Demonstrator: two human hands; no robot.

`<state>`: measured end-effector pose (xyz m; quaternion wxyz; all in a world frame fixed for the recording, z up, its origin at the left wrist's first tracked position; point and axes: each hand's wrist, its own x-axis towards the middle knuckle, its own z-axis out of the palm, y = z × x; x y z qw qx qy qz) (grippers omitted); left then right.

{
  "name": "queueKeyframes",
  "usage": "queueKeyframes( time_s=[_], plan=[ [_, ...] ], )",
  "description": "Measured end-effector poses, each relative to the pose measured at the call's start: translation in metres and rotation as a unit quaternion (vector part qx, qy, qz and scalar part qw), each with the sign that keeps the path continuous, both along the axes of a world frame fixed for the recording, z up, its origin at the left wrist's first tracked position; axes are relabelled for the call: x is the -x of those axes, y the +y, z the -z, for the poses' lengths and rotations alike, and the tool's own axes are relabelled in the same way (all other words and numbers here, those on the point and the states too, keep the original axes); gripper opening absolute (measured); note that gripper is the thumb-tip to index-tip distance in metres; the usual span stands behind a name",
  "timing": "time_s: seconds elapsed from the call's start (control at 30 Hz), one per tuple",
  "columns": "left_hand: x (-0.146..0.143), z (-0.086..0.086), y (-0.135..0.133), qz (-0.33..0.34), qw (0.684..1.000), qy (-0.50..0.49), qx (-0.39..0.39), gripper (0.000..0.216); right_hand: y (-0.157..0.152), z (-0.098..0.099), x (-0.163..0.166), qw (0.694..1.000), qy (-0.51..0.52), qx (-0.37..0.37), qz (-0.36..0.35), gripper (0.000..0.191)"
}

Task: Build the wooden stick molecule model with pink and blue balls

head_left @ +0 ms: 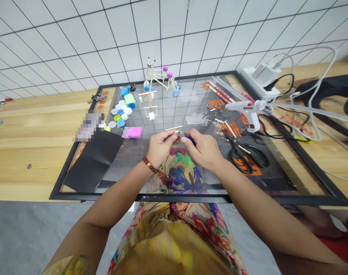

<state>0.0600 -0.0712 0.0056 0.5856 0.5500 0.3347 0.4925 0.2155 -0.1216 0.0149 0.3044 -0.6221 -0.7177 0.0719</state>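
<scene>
Both hands meet over the middle of the glass-topped board (pixel 139 160). My left hand (pixel 159 148) pinches a small pale wooden stick piece (pixel 176 132) between thumb and fingers; most of it is hidden. A craft knife with a dark blue handle (pixel 191 139) is gripped in my right hand (pixel 204 148), its metal blade against the stick at the left fingertips. Just beyond the fingers lies another thin wooden stick (pixel 174 128). White crumbs (pixel 198 119) are scattered on the glass past my right hand.
Stick models with foam balls (pixel 151 115) and pink beads (pixel 169 75) stand behind. Bottle caps (pixel 120 123), a pink clay packet (pixel 133 132) and black paper (pixel 96 160) lie left. Scissors (pixel 245 154), a glue gun (pixel 248 110) and a cabled power strip (pixel 258 82) are right.
</scene>
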Motion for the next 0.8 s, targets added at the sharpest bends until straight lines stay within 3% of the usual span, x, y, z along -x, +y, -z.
queueKeyframes(
  time_s=[0.17, 0.37, 0.8],
  plan=[
    [0.0023, 0.0012, -0.0009, -0.062, 0.98, 0.086, -0.166, 0.01, 0.0002, -0.0012, 0.001, 0.998, 0.057, -0.004, -0.035, 0.041],
    [0.0046, 0.0027, -0.0008, -0.094, 0.948, 0.123, -0.278, 0.014, -0.0004, -0.0024, 0.0016, 0.99, 0.117, -0.004, -0.077, 0.036],
    [0.0043, 0.0063, -0.0041, -0.113, 0.93, 0.15, -0.315, 0.016, -0.0031, -0.0009, 0.0035, 0.987, 0.151, -0.004, -0.06, 0.037]
  ],
)
